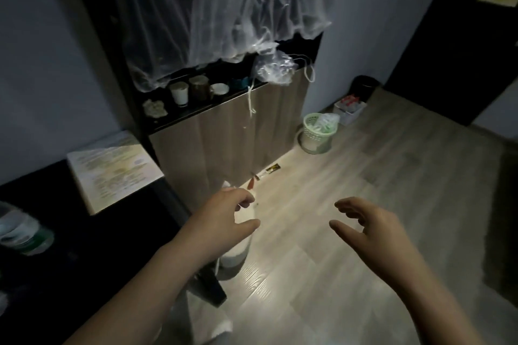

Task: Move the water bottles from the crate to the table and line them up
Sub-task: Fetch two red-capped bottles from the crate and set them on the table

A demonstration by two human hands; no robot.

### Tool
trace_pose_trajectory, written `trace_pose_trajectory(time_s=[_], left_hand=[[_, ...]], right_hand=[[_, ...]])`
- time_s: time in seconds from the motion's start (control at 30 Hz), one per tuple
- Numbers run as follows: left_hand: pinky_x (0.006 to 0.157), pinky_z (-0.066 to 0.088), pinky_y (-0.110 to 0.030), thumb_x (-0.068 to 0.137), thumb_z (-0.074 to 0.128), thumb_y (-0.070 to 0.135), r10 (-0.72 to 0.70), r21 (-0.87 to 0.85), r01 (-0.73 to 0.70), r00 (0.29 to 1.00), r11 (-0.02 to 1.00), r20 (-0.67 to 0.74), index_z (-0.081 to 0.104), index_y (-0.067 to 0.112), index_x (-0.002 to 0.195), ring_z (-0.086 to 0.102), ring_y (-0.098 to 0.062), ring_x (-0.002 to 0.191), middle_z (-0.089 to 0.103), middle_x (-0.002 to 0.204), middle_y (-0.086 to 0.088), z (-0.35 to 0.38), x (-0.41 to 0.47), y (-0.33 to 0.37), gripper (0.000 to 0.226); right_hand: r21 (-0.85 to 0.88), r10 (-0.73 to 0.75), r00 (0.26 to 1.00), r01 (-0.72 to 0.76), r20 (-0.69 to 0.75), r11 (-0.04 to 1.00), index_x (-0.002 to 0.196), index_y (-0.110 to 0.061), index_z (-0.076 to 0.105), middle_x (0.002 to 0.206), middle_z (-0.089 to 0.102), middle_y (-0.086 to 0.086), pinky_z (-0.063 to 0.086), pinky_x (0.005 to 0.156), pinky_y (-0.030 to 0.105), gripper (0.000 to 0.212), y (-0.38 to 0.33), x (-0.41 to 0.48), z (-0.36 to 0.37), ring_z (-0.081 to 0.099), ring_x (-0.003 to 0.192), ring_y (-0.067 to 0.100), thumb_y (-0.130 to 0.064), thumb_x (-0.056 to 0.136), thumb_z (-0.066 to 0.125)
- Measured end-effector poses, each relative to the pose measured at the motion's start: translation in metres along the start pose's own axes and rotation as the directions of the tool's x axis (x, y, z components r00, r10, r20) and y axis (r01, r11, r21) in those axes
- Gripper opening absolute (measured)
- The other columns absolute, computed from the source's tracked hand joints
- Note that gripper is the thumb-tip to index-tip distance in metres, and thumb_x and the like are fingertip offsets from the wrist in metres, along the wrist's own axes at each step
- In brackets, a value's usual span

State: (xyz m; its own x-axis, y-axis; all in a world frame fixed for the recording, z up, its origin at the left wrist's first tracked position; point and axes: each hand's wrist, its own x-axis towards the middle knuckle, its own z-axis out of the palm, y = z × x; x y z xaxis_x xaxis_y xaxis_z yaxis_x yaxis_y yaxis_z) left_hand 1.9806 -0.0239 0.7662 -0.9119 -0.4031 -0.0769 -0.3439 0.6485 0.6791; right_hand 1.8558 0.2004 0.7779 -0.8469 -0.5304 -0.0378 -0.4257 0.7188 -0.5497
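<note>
Head view puts our two hands nearest. Our left hand (224, 218) and right hand (372, 228) are both held out over the floor (364, 176), with fingers loosely bent and spread, and neither holds anything. We judge that they hang free like this because we are between trips, facing away from the table and ready to take hold of the next load. At the near left, the dark table (84, 246) carries what looks like one bottle (23, 232) at the frame's edge. It stands upright but is too blurred to make out fully, and a printed sheet (112, 171) lies farther back on the same surface. Beyond that is a wooden cabinet (229, 137), and a pale green basket (316, 134) sits on the floor at its right corner. Farthest away, against the far right wall, is the white crate (354, 116). The water bottles (350, 101) inside it show only as a cluster of red caps, so we cannot count them. The crate is well apart from both hands, ahead and to the right, on the right hand's side. By our reckoning we must cross the floor before either hand can reach it.
</note>
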Motion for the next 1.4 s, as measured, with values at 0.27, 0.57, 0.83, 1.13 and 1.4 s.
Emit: trace_pose_trajectory(time_s=[0.27,0.57,0.83,1.13,1.4], left_hand=[[0.089,0.049,-0.028,0.079,0.071,0.034,0.166,0.003,-0.167,0.980,0.986,0.110,0.063,0.026,0.111,0.058,-0.003,0.096,0.060,0.104,0.012,0.058,0.146,0.069,0.034],[0.087,0.050,-0.025,0.079,0.069,0.034,0.270,-0.001,-0.274,0.946,0.962,0.179,0.063,0.024,0.109,0.059,0.000,0.093,0.060,0.102,0.013,0.087,0.347,0.146,0.033],[0.087,0.050,-0.025,0.079,0.069,0.035,0.347,0.026,-0.358,0.917,0.933,0.196,0.062,0.027,0.112,0.059,0.000,0.092,0.061,0.103,0.015,0.137,0.504,0.226,0.034],[0.087,0.051,-0.026,0.079,0.070,0.034,0.327,0.017,-0.331,0.938,0.943,0.111,0.063,0.027,0.107,0.060,0.000,0.093,0.062,0.104,0.014,0.199,0.664,0.334,0.030],[0.088,0.050,-0.028,0.078,0.071,0.031,0.271,0.041,-0.276,0.957,0.960,0.100,0.064,0.024,0.109,0.061,-0.004,0.092,0.062,0.105,0.009,0.241,0.806,0.387,0.032]], right_hand=[[0.039,0.154,0.985,-0.151,-0.079,0.988,0.116,-0.025,0.063,0.110,0.066,-0.011,0.049,0.092,0.027,0.034,0.085,0.082,-0.040,0.061,0.104,0.005,-0.033,0.083,0.069],[0.084,0.275,0.936,-0.263,-0.221,0.961,0.112,-0.025,0.065,0.108,0.068,-0.011,0.050,0.090,0.025,0.033,0.147,0.237,-0.117,0.062,0.100,0.003,-0.032,0.081,0.070],[0.123,0.311,0.897,-0.286,-0.315,0.950,0.112,-0.026,0.065,0.104,0.066,-0.015,0.046,0.087,0.017,0.030,0.233,0.358,-0.186,0.060,0.096,0.000,-0.029,0.082,0.070],[0.138,0.236,0.907,-0.199,-0.349,0.970,0.113,-0.022,0.066,0.108,0.068,-0.011,0.048,0.089,0.019,0.031,0.346,0.519,-0.279,0.062,0.097,0.002,-0.027,0.082,0.071],[0.123,0.198,0.938,-0.169,-0.285,0.978,0.112,-0.021,0.066,0.108,0.069,-0.009,0.046,0.087,0.015,0.031,0.424,0.659,-0.332,0.061,0.097,0.001,-0.024,0.081,0.071]])
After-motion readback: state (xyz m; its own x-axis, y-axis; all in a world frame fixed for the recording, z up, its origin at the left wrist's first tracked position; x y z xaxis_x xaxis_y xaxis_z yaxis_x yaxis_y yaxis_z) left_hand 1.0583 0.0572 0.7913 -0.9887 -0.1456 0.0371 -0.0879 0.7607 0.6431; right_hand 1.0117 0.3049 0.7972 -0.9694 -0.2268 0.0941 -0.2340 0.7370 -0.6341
